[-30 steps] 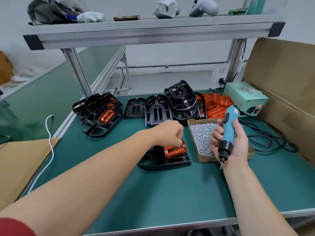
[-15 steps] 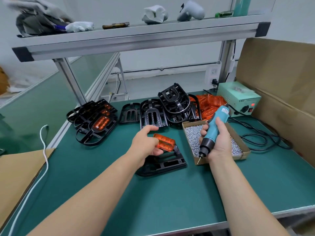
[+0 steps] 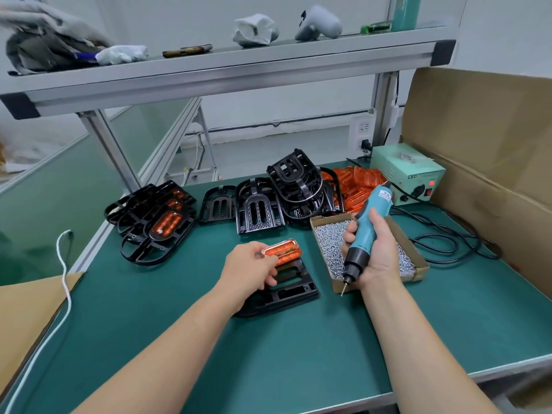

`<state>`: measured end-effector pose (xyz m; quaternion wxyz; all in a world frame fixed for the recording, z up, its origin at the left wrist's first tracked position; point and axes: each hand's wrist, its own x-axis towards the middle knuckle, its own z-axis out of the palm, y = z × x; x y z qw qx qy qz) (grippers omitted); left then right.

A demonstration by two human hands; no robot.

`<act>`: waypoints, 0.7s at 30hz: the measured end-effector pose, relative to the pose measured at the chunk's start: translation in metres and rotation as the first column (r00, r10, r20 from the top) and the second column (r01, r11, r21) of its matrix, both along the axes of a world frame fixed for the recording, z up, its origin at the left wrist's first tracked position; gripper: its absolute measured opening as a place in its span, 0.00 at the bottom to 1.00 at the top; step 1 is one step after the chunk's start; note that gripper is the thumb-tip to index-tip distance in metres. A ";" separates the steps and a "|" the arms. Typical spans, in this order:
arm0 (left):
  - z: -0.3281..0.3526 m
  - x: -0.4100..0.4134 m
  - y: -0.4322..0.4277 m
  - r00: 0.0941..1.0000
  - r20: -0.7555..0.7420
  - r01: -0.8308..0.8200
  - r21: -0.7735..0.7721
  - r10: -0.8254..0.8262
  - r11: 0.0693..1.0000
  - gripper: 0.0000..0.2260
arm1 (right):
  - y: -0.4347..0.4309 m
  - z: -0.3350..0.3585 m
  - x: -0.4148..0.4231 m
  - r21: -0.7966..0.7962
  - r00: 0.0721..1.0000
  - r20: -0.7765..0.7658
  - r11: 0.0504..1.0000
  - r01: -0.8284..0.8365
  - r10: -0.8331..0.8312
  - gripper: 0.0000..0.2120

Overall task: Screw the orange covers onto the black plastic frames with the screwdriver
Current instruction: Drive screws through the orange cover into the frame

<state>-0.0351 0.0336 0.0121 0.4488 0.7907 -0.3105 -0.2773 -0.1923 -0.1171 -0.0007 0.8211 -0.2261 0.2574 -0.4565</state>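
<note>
Green bench (image 3: 298,354): black frames (image 3: 259,209), screw box (image 3: 413,275)

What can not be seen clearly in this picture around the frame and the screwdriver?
- Head view: the left hand hides the left end of the orange cover and part of the black frame; whether it is seated is unclear.
- Head view: the screwdriver tip is too small to show a screw.
- Head view: the screwdriver label is blurred.

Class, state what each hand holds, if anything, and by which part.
The left hand pinches the orange cover at its left end; the right hand grips the screwdriver around its teal body.
</note>
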 end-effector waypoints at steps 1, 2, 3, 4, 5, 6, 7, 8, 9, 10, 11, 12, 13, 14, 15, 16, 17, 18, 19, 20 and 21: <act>-0.001 -0.001 0.000 0.990 0.136 0.015 0.055 -0.023 0.998 0.08 | 0.000 0.000 0.000 0.001 1.000 0.001 1.000 -0.002 0.002 0.17; -0.001 -0.001 0.000 0.953 0.296 0.028 0.125 -0.065 0.992 0.07 | -0.001 0.000 0.000 0.000 1.000 0.000 1.000 -0.005 0.005 0.17; -0.002 -0.002 0.001 0.891 0.440 0.030 0.194 -0.114 0.981 0.08 | -0.001 0.000 0.000 0.000 1.000 -0.002 1.000 -0.007 0.007 0.17; -0.003 -0.004 0.001 0.827 0.542 0.018 0.241 -0.150 0.970 0.09 | -0.001 0.000 0.000 0.002 1.000 -0.001 1.000 -0.009 0.009 0.17; -0.003 -0.005 0.002 0.785 0.598 0.002 0.259 -0.162 0.966 0.11 | 0.000 0.000 0.000 0.004 1.000 0.001 1.000 -0.010 0.010 0.17; -0.004 -0.007 0.002 0.766 0.622 -0.008 0.260 -0.161 0.966 0.11 | 0.000 0.000 0.000 0.006 1.000 0.003 1.000 -0.011 0.011 0.17; -0.005 -0.007 0.003 0.762 0.630 -0.009 0.246 -0.152 0.969 0.10 | 0.000 -0.001 -0.001 0.009 1.000 0.002 1.000 -0.011 0.011 0.17; -0.006 -0.008 0.004 0.767 0.626 -0.003 0.223 -0.141 0.975 0.08 | -0.001 -0.001 -0.001 0.010 1.000 0.000 1.000 -0.011 0.011 0.18; -0.007 -0.008 0.004 0.778 0.615 0.007 0.195 -0.127 0.981 0.06 | -0.001 -0.001 -0.001 0.010 1.000 -0.004 1.000 -0.012 0.012 0.18; -0.007 -0.008 0.005 0.789 0.603 0.015 0.171 -0.116 0.985 0.05 | 0.000 -0.001 -0.001 0.009 1.000 -0.007 1.000 -0.013 0.013 0.18; -0.007 -0.008 0.006 0.795 0.597 0.021 0.153 -0.109 0.988 0.05 | 0.000 0.000 -0.001 0.009 1.000 -0.007 1.000 -0.015 0.015 0.18; -0.007 -0.008 0.006 0.794 0.599 0.024 0.141 -0.105 0.990 0.05 | -0.001 0.000 -0.001 0.010 1.000 -0.005 1.000 -0.016 0.016 0.18; -0.008 -0.007 0.006 0.785 0.611 0.026 0.131 -0.101 0.991 0.05 | -0.001 -0.001 -0.001 0.012 1.000 -0.003 1.000 -0.017 0.017 0.18; -0.008 -0.007 0.006 0.771 0.629 0.026 0.126 -0.100 0.992 0.05 | -0.001 -0.001 -0.001 0.013 1.000 -0.003 1.000 -0.018 0.018 0.18; -0.009 -0.007 0.006 0.755 0.648 0.025 0.123 -0.099 0.992 0.05 | -0.001 -0.001 -0.001 0.012 1.000 -0.003 1.000 -0.019 0.019 0.18; -0.010 -0.007 0.005 0.743 0.662 0.020 0.123 -0.097 0.992 0.05 | -0.001 -0.001 -0.001 0.012 1.000 -0.003 1.000 -0.020 0.020 0.18; -0.011 -0.006 0.005 0.736 0.670 0.014 0.127 -0.096 0.992 0.05 | -0.001 -0.001 -0.001 0.012 1.000 -0.003 1.000 -0.021 0.021 0.18; -0.011 -0.005 0.004 0.731 0.675 0.007 0.133 -0.096 0.991 0.05 | -0.001 -0.001 -0.001 0.011 1.000 -0.002 1.000 -0.022 0.022 0.18; -0.012 -0.005 0.003 0.726 0.681 -0.001 0.137 -0.093 0.991 0.05 | -0.001 -0.001 -0.001 0.009 1.000 -0.001 1.000 -0.021 0.021 0.18; -0.011 -0.005 0.003 0.723 0.686 -0.012 0.137 -0.086 0.990 0.05 | -0.001 -0.002 -0.001 0.009 1.000 0.002 1.000 -0.019 0.019 0.18; -0.011 -0.005 0.002 0.723 0.687 -0.024 0.129 -0.072 0.991 0.05 | -0.001 -0.002 -0.001 0.009 1.000 0.003 1.000 -0.018 0.018 0.18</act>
